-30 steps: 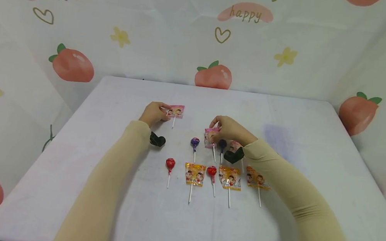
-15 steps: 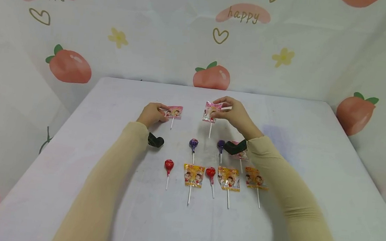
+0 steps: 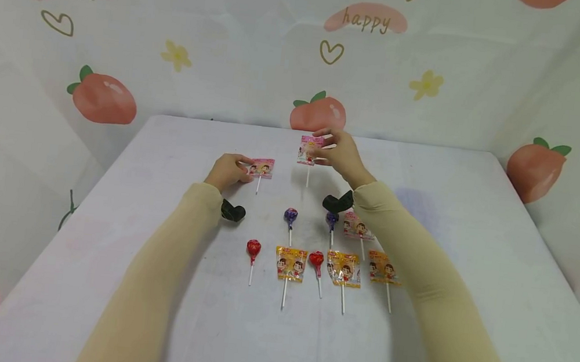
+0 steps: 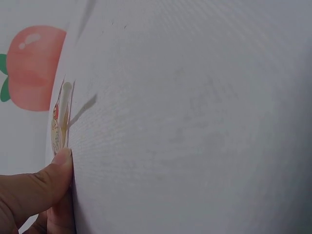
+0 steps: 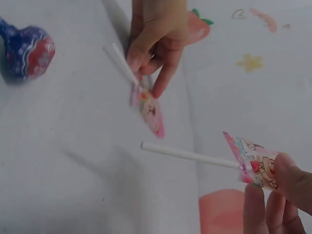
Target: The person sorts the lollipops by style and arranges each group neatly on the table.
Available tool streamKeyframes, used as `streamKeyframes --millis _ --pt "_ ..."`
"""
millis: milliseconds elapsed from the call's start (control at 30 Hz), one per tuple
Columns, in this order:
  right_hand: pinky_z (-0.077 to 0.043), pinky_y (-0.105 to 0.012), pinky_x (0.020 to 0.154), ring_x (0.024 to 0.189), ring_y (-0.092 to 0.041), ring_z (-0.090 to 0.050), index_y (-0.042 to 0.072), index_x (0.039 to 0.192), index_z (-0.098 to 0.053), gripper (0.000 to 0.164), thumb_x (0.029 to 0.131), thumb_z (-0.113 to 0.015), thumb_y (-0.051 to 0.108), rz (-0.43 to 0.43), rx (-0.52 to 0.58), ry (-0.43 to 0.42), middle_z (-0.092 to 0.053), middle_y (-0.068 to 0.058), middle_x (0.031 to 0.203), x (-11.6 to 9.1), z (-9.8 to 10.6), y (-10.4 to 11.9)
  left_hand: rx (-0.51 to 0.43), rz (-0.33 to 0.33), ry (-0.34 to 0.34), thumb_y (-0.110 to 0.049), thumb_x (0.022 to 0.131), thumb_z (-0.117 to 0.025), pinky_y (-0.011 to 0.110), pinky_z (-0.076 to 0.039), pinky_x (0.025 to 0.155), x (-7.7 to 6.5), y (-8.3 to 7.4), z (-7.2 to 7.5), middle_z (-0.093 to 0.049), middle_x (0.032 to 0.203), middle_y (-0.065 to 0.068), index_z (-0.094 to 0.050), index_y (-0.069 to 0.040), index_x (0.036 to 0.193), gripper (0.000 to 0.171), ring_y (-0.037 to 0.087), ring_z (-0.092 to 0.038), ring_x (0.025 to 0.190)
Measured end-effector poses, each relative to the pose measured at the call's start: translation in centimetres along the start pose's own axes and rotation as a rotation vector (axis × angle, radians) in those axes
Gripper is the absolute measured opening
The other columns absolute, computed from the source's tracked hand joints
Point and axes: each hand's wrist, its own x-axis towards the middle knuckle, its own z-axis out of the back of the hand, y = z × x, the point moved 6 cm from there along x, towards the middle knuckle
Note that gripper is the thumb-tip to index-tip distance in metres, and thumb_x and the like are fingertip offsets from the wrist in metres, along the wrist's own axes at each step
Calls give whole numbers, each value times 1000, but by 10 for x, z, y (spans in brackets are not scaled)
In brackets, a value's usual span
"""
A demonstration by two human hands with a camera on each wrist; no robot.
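Toward the back of the table, my left hand (image 3: 229,171) pinches the left side of a pink-wrapped lollipop (image 3: 262,168), its white stick pointing toward me. The left wrist view shows the thumb (image 4: 61,161) pressed at this wrapper's edge, close to the white cloth. Farther back and to the right, my right hand (image 3: 342,156) holds a second pink-wrapped lollipop (image 3: 307,149) above the table, stick hanging down. In the right wrist view that lollipop's wrapper (image 5: 253,168) sits between thumb and fingers, its lower part hidden by them.
Nearer me lie two purple lollipops (image 3: 291,215), two red ones (image 3: 254,248) and several in orange wrappers (image 3: 291,264). Another pink-wrapped lollipop (image 3: 358,226) lies beside my right forearm. A fruit-printed cloth backdrop (image 3: 247,83) rises behind the table's far edge.
My right hand has lifted a pink-wrapped lollipop from near the purple ones and carried it back and slightly left. My left hand stays in place with its lollipop.
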Motion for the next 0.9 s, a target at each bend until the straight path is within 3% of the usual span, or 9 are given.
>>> streamKeyframes --millis 200,467,633,900 --pt "-57 -34 76 75 -17 -64 1 120 -59 40 83 -73 -1 -32 -52 14 -50 -12 98 10 -14 -8 2 10 0 -7 85 -73 36 -38 91 0 0 0 -57 104 10 -59 -13 133 50 23 -47 95" --pt "-56 -32 79 80 -19 -64 1 126 -55 43 86 -69 -2 -84 -25 31 -51 -13 101 17 -32 -18 1 24 4 -8 85 -73 36 -38 91 0 1 1 -56 104 10 -59 -14 134 51 23 -47 95" --pt "-56 -29 76 75 -15 -63 1 127 -55 45 85 -69 -4 -96 -3 35 -51 -11 97 22 -42 -26 -4 23 5 -7 84 -74 35 -38 91 1 0 1 -57 103 10 -60 -13 133 51 22 -47 95" --pt "-56 -33 77 72 -15 -64 1 125 -54 45 84 -70 -3 -181 -1 30 -54 -9 91 32 -53 -49 -6 0 -5 -6 83 -74 34 -38 88 0 -2 1 -58 100 10 -61 -11 131 50 22 -48 91"
